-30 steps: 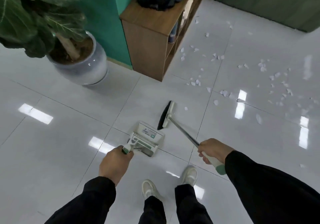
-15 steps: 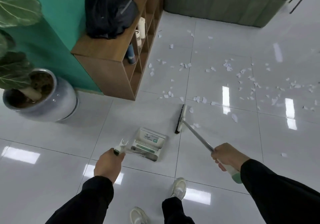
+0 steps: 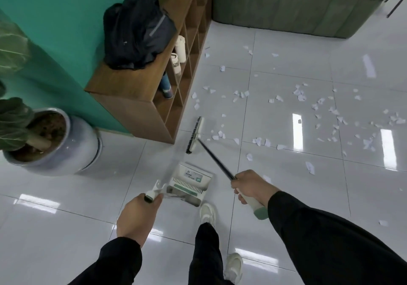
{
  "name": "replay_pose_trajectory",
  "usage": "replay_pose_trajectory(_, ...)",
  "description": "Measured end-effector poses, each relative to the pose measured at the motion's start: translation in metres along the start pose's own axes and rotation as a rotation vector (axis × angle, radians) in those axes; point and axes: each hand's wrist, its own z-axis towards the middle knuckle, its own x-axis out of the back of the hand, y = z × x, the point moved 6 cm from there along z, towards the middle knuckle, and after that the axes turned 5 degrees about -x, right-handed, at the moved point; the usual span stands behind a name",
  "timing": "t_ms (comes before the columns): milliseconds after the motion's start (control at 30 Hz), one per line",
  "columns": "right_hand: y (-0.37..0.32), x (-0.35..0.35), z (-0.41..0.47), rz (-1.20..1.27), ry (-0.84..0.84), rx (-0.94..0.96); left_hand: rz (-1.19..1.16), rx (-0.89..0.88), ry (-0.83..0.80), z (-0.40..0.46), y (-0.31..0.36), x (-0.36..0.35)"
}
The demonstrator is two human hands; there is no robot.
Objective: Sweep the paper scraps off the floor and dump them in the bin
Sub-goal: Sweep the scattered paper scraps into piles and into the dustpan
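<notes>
Paper scraps (image 3: 297,117) lie scattered across the white floor (image 3: 66,229) from twelve to three o'clock. Right hand (image 3: 251,187) grips the broom (image 3: 195,136) handle, head beside the nearest scraps; left hand (image 3: 137,216) clutches the dustpan (image 3: 190,180) handle at centre.

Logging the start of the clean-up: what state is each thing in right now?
Broom: head at the floor beside the shelf corner, handle gripped by right hand.
Dustpan: looks empty, handle held by left hand.
Paper scraps: scattered on the floor, unswept.
Backpack: slumped on top of the wooden shelf.
Potted plant: upright.
</notes>
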Motion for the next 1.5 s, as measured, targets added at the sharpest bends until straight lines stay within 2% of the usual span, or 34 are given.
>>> replay_pose_trajectory(167,-0.036,-0.011,0.048,0.076,-0.02,-0.086,0.058,-0.042,-0.025,0.062,0.035,0.005)
replay_pose_trajectory(233,-0.058,-0.004,0.085,0.145,-0.026,-0.142,0.016,-0.043,-0.039,0.11,0.051,-0.002)
replay_pose_trajectory(367,-0.061,0.03,0.108,0.221,0.045,-0.21,0.062,-0.072,-0.124,0.152,0.078,-0.013)
replay_pose_trajectory(433,-0.047,0.066,0.112,0.231,0.085,-0.264,0.118,-0.114,-0.166,0.172,0.108,-0.027)
replay_pose_trajectory(500,-0.035,0.087,0.103,0.218,0.081,-0.289,0.109,-0.13,-0.186,0.18,0.126,-0.03)
replay_pose_trajectory(600,-0.01,0.126,0.084,0.295,0.166,-0.322,0.067,-0.161,-0.277,0.192,0.162,-0.051)
replay_pose_trajectory(733,0.026,0.175,0.061,0.35,0.269,-0.346,0.182,-0.287,-0.348,0.202,0.218,-0.081)
replay_pose_trajectory(933,0.061,0.225,0.039,0.367,0.382,-0.408,0.142,-0.252,-0.425,0.214,0.249,-0.105)
replay_pose_trajectory(1000,0.059,0.231,0.032,0.385,0.398,-0.409,0.124,-0.247,-0.403,0.213,0.245,-0.104)
replay_pose_trajectory(1133,0.039,0.224,0.02,0.427,0.356,-0.348,0.11,-0.262,-0.325,0.203,0.229,-0.094)
replay_pose_trajectory(1300,-0.003,0.175,0.039,0.481,0.224,-0.233,0.113,-0.233,-0.334,0.188,0.214,-0.083)
replay_pose_trajectory(1500,-0.003,0.126,0.077,0.479,0.129,-0.259,0.164,-0.213,-0.354,0.186,0.202,-0.079)
